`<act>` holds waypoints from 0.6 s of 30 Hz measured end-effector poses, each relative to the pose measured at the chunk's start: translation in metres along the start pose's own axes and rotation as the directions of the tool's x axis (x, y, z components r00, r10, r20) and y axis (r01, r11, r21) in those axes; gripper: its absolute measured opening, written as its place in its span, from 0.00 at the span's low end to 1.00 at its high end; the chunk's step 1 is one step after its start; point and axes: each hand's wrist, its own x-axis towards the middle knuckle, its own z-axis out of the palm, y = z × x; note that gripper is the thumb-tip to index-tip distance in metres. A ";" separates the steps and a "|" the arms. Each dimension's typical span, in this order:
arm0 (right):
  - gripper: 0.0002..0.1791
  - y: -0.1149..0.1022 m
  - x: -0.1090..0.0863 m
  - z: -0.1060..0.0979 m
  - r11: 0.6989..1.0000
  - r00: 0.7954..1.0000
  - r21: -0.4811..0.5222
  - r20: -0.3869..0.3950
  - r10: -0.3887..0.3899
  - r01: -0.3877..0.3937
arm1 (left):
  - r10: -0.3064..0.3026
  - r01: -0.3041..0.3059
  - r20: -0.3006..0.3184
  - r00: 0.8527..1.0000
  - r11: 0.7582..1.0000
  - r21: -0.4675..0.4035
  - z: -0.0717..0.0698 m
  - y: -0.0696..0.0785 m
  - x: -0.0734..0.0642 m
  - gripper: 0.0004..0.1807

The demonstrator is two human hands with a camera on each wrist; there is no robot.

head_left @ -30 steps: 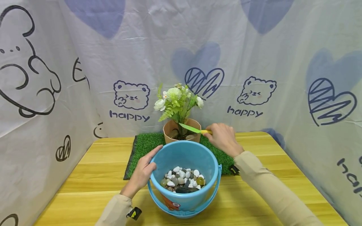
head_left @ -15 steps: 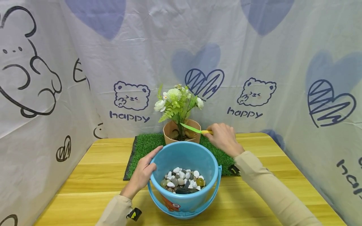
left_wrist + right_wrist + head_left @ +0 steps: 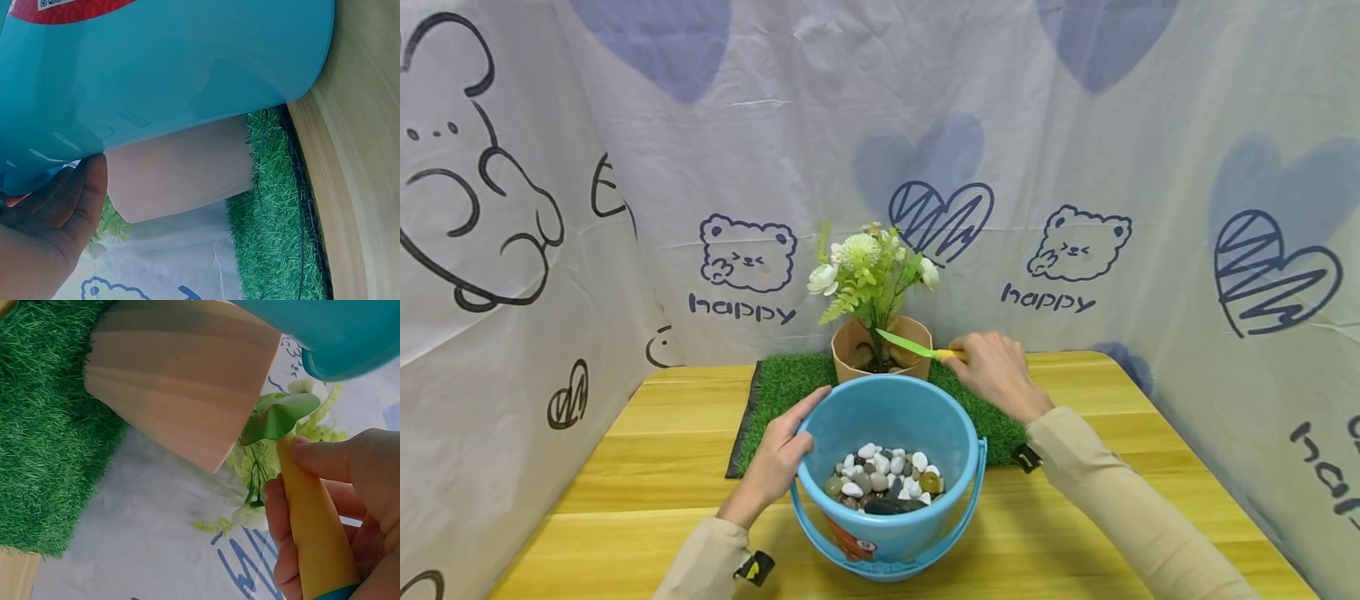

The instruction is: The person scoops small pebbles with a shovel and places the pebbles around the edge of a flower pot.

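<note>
- Trowel (image 3: 917, 346): a small tool with a green blade and a yellow handle. It is held level above the rim of the flower pot (image 3: 850, 343), blade tip over the pot's fill beside the stems.
- Right hand (image 3: 992, 367): the fingers (image 3: 281, 512) are curled and clamped round the yellow handle, thumb pressed on top near the blade; this grip appears to steady the blade. The forearm reaches forward past the bucket's right side.
- Flower pot: tan, upright on the grass mat (image 3: 782, 387), holding an artificial plant (image 3: 868, 275).
- Bucket (image 3: 891, 475): blue, on the table (image 3: 625, 467) just in front of the pot, partly filled with pebbles (image 3: 883, 479).
- Left hand (image 3: 778, 454): fingers nearly straight and together, laid flat against the bucket's left wall, probably to brace it.
</note>
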 end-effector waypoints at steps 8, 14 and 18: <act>0.10 0.001 -0.007 0.003 0.999 0.998 -0.012 -0.026 -0.052 0.051 | 0.005 -0.005 0.007 1.000 1.000 -0.002 0.000 -0.001 0.001 0.39; 0.12 0.000 -0.014 -0.004 0.996 0.996 0.027 -0.018 -0.086 0.087 | 0.002 -0.002 0.009 1.000 1.000 -0.001 -0.001 -0.002 0.001 0.39; 0.13 -0.003 -0.018 -0.009 0.993 0.994 0.042 -0.020 -0.107 0.108 | -0.002 0.002 0.008 1.000 1.000 -0.002 0.000 -0.003 0.001 0.39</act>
